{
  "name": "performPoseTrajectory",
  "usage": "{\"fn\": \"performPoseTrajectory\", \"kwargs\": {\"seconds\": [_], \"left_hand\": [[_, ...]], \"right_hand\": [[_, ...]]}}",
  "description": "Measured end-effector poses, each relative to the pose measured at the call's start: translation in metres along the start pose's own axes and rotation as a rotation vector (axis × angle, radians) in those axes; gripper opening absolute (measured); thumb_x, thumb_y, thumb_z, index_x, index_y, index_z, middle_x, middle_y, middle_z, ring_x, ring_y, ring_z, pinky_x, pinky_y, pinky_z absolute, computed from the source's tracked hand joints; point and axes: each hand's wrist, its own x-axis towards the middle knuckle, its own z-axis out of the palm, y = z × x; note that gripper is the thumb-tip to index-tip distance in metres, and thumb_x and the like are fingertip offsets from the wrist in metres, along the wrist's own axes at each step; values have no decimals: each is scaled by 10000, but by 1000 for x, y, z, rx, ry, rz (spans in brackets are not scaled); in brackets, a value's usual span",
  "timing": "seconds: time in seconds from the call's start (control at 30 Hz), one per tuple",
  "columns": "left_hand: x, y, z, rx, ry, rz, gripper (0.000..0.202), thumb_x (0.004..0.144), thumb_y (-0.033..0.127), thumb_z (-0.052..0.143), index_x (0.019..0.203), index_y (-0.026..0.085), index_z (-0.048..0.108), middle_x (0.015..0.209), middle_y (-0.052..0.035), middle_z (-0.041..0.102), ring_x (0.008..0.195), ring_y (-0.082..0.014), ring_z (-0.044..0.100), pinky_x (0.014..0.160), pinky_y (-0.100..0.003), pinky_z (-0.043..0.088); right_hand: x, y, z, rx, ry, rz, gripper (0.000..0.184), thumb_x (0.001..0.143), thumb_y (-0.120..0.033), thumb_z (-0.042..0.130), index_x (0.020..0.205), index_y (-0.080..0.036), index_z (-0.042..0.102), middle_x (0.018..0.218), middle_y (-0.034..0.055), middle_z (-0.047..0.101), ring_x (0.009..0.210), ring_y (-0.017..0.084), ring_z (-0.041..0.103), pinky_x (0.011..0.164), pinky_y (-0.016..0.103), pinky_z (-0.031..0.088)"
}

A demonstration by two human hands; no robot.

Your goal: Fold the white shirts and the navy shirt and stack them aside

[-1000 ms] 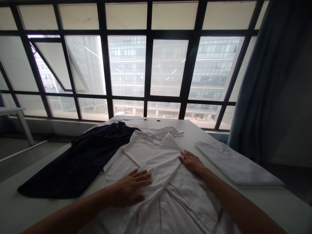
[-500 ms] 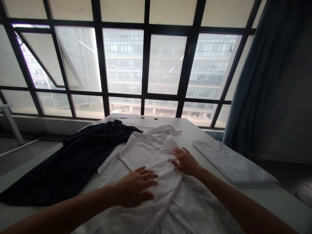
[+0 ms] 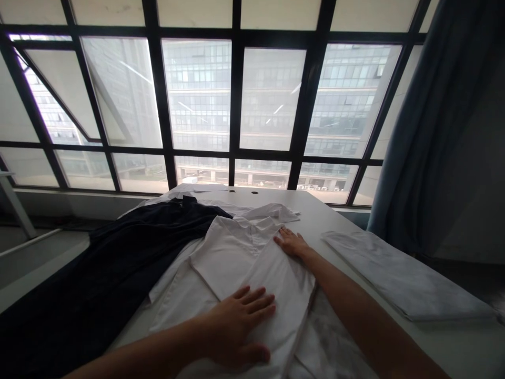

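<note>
A white shirt [image 3: 232, 247] lies spread on the table before me, its collar end toward the window and one sleeve laid down along its body. My left hand [image 3: 240, 326] rests on the near part of the shirt, palm down with the fingers spread. Farther up, my right hand [image 3: 292, 243] lies flat on the cloth near the shoulder, fingers stretched out. Neither hand grips anything. Beside the white shirt on the left lies a dark navy garment [image 3: 130, 263], partly over other white cloth. The shirt's near end is cut off by the frame's bottom edge.
On the right of the white table [image 3: 327, 210] lies a folded white cloth [image 3: 398, 273]. More white garments [image 3: 272, 211] lie beyond the shirt's collar. Large framed windows [image 3: 272, 100] stand behind the table, with a blue-grey curtain [image 3: 406, 173] at the right.
My right hand has moved forward and flattened near the shoulder. My left hand has shifted right and nearer to me. The sleeve cloth between them looks smoother, and the view has dipped closer.
</note>
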Motion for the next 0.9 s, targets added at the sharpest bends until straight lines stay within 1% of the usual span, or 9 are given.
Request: {"fn": "performPoseTrajectory", "kwargs": {"seconds": [0.1, 0.2, 0.3, 0.37, 0.47, 0.53, 0.67, 0.77, 0.9], "left_hand": [[-1, 1, -2, -24, -23, -14, 771, 933, 615, 390, 1539, 173, 208, 1582, -104, 173, 1466, -283, 119, 1195, -495, 74], [-1, 2, -3, -26, -31, -23, 780, 932, 615, 391, 1535, 152, 217, 1582, -111, 178, 1468, -280, 114, 1197, -491, 61], [-1, 2, -2, -22, -23, -22, 776, 933, 610, 396, 1534, 151, 220, 1581, -112, 183, 1467, -279, 115, 1197, -491, 64], [-1, 1, -1, -16, -13, -13, 775, 931, 613, 399, 1535, 159, 221, 1579, -114, 190, 1466, -281, 123, 1197, -490, 76], [-1, -1, 1, -4, 15, 4, 775, 923, 627, 410, 1533, 183, 234, 1573, -108, 222, 1461, -284, 153, 1196, -485, 104], [-2, -3, 1, 5, 37, 16, 771, 920, 635, 411, 1532, 198, 240, 1569, -102, 242, 1458, -286, 168, 1194, -484, 120], [0, -7, 2, 35, 68, 24, 760, 916, 642, 416, 1530, 225, 251, 1568, -87, 254, 1457, -289, 171, 1195, -466, 128], [7, -16, 4, 65, 88, 6, 759, 906, 654, 426, 1525, 243, 269, 1571, -78, 248, 1456, -294, 176, 1195, -459, 120], [20, -43, 6, 116, 109, -23, 750, 910, 664, 406, 1521, 248, 279, 1572, -73, 241, 1458, -271, 183, 1191, -422, 134]], "right_hand": [[18, 2, 1, -9, 13, 57, 704, 952, -577, 162, 1546, -200, 168, 1620, 58, 96, 1478, 214, 104, 1166, 504, 76], [26, 3, -1, -20, 28, 91, 682, 958, -557, 165, 1540, -202, 197, 1614, 74, 138, 1471, 227, 139, 1155, 520, 101], [24, -1, -6, -40, 59, 108, 663, 966, -523, 197, 1528, -175, 241, 1602, 97, 185, 1458, 257, 175, 1147, 532, 99], [17, -8, -8, -76, 127, 103, 642, 974, -471, 236, 1523, -139, 246, 1596, 129, 194, 1449, 281, 186, 1145, 529, 66], [-2, -23, -8, -158, 264, 21, 592, 986, -374, 257, 1510, -100, 268, 1574, 172, 240, 1433, 286, 215, 1146, 492, 36], [-22, -33, -5, -188, 279, -45, 578, 987, -380, 266, 1492, -102, 316, 1554, 174, 293, 1425, 283, 241, 1148, 469, 61], [-71, -51, 4, -144, 120, -125, 638, 973, -515, 256, 1486, -146, 348, 1558, 152, 295, 1436, 304, 237, 1140, 477, 146], [-106, -59, 6, -124, 51, -217, 650, 967, -535, 246, 1494, -166, 337, 1568, 139, 275, 1446, 305, 215, 1143, 496, 147], [-127, -60, 4, -74, -9, -235, 659, 964, -545, 242, 1510, -182, 302, 1591, 115, 217, 1459, 295, 177, 1145, 515, 143]]}}
